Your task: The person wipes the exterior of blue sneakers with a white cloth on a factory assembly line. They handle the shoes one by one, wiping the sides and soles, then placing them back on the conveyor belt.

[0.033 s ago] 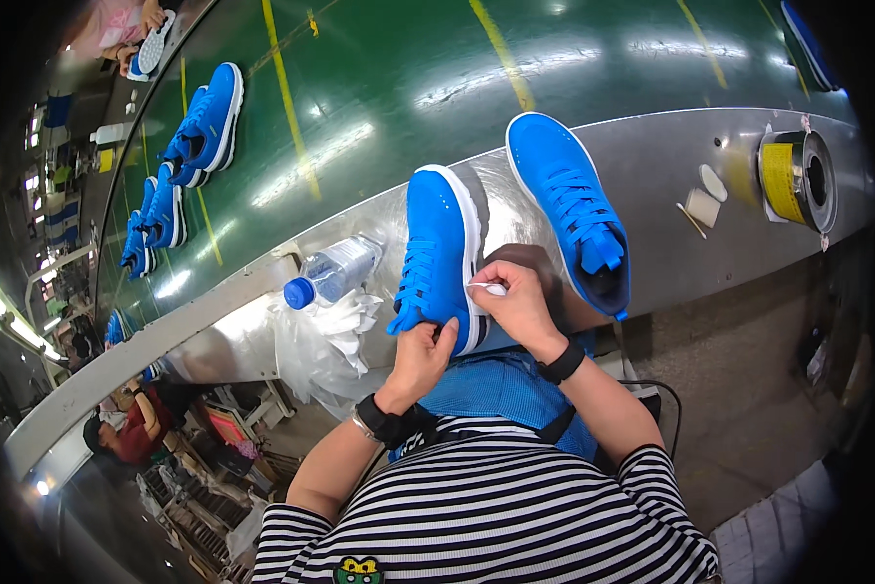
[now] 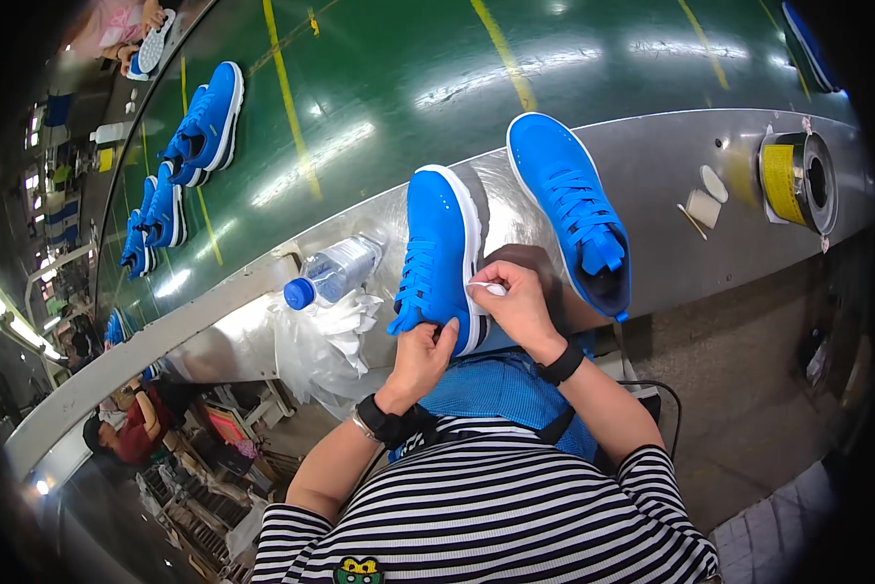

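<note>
A blue sneaker (image 2: 437, 219) with a white sole lies on the metal ledge in front of me, toe pointing away. My left hand (image 2: 422, 360) grips it by the heel, thumb on the outside and fingers hidden in the collar. Pinched between the thumb and fingers of my right hand (image 2: 517, 304) is a small white piece (image 2: 494, 289), its kind unclear, held at the right side of the sole near the heel. To the right rests a second blue sneaker (image 2: 561, 175), laces on top, touched by neither hand.
Left of the shoe lie a clear bottle (image 2: 345, 268) with a blue cap and a plastic bag (image 2: 306, 355). At right are a cotton swab (image 2: 692, 222), a pale block (image 2: 702, 207) and a yellow-labelled can (image 2: 781, 183). Beyond runs a green conveyor belt (image 2: 369, 78) carrying several blue sneakers (image 2: 218, 117).
</note>
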A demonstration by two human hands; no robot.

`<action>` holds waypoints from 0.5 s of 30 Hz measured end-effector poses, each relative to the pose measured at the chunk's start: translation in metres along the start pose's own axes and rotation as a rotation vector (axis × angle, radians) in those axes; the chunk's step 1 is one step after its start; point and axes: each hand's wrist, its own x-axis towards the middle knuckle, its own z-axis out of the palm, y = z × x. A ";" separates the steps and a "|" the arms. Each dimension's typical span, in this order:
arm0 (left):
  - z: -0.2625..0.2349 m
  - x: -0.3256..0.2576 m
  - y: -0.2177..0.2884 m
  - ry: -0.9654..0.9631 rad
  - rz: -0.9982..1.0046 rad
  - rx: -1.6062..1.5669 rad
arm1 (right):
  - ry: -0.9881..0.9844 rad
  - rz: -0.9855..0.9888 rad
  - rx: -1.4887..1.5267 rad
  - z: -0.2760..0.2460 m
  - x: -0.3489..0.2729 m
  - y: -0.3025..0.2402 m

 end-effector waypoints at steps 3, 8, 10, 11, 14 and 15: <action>0.008 0.000 -0.004 0.096 0.139 -0.129 | 0.029 -0.007 0.048 0.004 0.000 0.000; 0.003 -0.001 0.002 0.050 0.080 -0.079 | 0.014 0.040 -0.042 0.003 0.000 -0.002; 0.003 -0.001 0.003 0.063 0.092 -0.091 | 0.056 0.083 0.077 0.006 -0.001 -0.002; 0.004 -0.001 0.003 0.073 0.090 -0.119 | 0.079 0.106 0.136 0.008 -0.001 -0.002; 0.000 -0.002 0.003 -0.008 -0.024 -0.050 | 0.136 0.073 0.185 0.013 -0.002 0.000; -0.002 -0.002 0.003 -0.054 -0.079 -0.002 | 0.125 0.081 0.140 0.012 -0.002 0.002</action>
